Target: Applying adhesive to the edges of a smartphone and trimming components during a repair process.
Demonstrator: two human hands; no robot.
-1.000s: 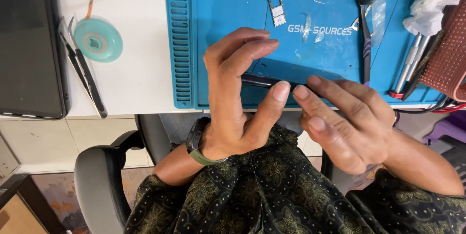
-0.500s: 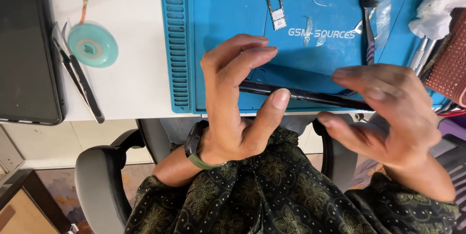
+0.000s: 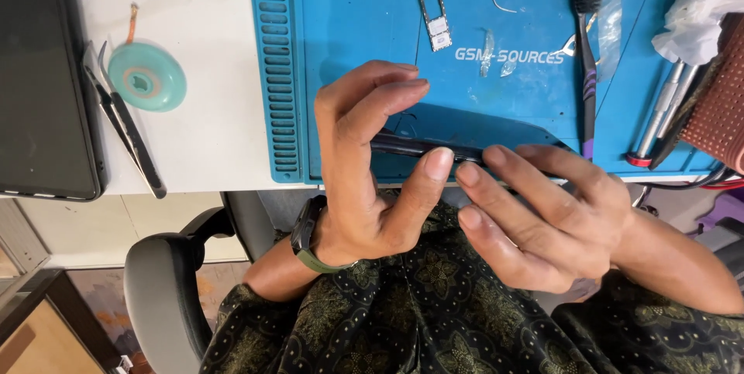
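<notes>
Hands meet over the near edge of a blue work mat [image 3: 349,25] on a white bench [image 3: 201,48]. The left hand [image 3: 372,180], with a dark watch on a green strap [image 3: 308,236] at the wrist, grips a thin dark phone [image 3: 418,144] edge-on: its thumb presses the near edge and its curled fingers close over the far side. The right hand [image 3: 550,215] lies just right of it, fingers stretched left, fingertips touching the phone's near edge beside the left thumb; it hides the phone's right part, so whether it truly clasps the phone cannot be told. Only a narrow strip of the phone shows, and its face is out of sight.

Farther on the mat lie a small metal card tray [image 3: 435,17], scraps of clear film [image 3: 487,52] and a dark-bristled brush with a purple-and-black handle [image 3: 589,64]. At the far right, crumpled white tissue [image 3: 697,10], metal-handled tools [image 3: 659,114] and a reddish-brown textured thing [image 3: 717,103] are cut off by the frame edge and hard to identify. Left of the mat sit a teal round reel [image 3: 147,77] and black tweezers [image 3: 128,130]. A dark tablet-like slab [image 3: 43,79] runs out of view at the far left. Grey chair arm [image 3: 167,281] shows near, below the bench.
</notes>
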